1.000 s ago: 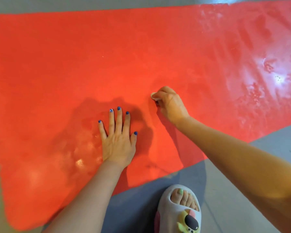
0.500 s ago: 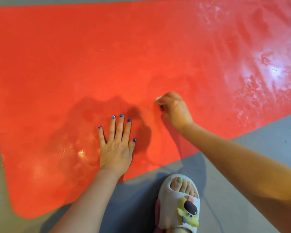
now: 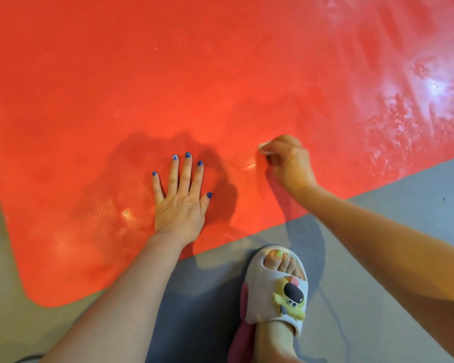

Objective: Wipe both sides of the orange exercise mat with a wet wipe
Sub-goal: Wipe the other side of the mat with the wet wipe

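Orange fills most of my view: the orange exercise mat (image 3: 116,87) lies flat on the grey floor (image 3: 404,218), its near edge running up to the right and its rounded near-left corner showing. My right hand (image 3: 288,163) is curled round the wet wipe (image 3: 265,151), only a white scrap of which peeks out past the knuckles, and it presses that scrap onto the mat close to the near edge. My left hand (image 3: 180,197) lies flat with straight, spread fingers, holding nothing, just bracing the mat to the left of the wipe.

Over the last second the right hand has worked back toward the near edge and drifted right, away from the bracing hand, which has stayed planted. My slipper (image 3: 275,286) sits on the floor just short of the mat.

The far right of the mat gleams with wet, mottled streaks, so I judge that stretch already wiped. The far left looks matte and dry, with only faint sheen around the left hand. I read this as mid-pass on the first visible side, with the left end still to do; the underside I cannot see at all.
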`<state>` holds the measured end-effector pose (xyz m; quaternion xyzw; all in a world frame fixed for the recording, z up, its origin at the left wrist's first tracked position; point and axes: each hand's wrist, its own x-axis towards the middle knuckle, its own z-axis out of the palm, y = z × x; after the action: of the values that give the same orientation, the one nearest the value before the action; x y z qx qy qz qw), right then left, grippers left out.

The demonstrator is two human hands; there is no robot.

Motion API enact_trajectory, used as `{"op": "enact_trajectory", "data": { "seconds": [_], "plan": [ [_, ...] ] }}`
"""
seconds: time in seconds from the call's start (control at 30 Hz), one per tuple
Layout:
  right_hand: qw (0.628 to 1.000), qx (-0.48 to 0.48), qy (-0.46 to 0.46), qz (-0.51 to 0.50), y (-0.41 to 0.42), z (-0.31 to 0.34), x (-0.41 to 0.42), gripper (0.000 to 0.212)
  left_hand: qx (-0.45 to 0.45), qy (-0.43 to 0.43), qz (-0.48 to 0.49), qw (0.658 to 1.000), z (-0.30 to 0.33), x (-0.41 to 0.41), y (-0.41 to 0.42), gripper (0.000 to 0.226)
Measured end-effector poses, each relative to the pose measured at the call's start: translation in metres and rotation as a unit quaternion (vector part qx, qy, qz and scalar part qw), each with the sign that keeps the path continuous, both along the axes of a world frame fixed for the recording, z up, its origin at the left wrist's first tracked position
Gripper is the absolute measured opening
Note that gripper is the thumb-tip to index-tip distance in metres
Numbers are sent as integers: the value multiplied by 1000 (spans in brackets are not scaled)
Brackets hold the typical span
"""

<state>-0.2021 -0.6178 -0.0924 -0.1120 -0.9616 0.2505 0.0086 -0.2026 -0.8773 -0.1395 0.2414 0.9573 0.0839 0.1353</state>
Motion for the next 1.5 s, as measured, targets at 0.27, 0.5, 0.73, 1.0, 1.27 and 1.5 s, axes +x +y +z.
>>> {"op": "enact_trajectory", "data": {
  "seconds": [0.27, 0.5, 0.73, 1.0, 1.27, 1.5],
  "plan": [
    [999, 1, 16, 38, -51, -1, 29, 27, 7, -18, 4, 1000, 1, -2, 0, 67],
    [998, -3, -13, -57, 15, 8, 45, 28, -11, -51, 5, 999, 8, -4, 0, 67],
    [998, -26, -21, 53, -45, 4, 67, 23, -3, -51, 6, 999, 7, -4, 1, 68],
    [999, -30, -37, -10, 27, 7, 81, 26, -25, -65, 4, 998, 12, -6, 2, 66],
    [986, -96, -51, 130, -67, 1, 91, 19, -28, -80, 5, 996, 15, -6, 2, 68],
    [998, -28, -49, 14, 49, 5, 124, 25, -43, -88, -5, 995, 18, -8, 3, 67]
  ]
}}
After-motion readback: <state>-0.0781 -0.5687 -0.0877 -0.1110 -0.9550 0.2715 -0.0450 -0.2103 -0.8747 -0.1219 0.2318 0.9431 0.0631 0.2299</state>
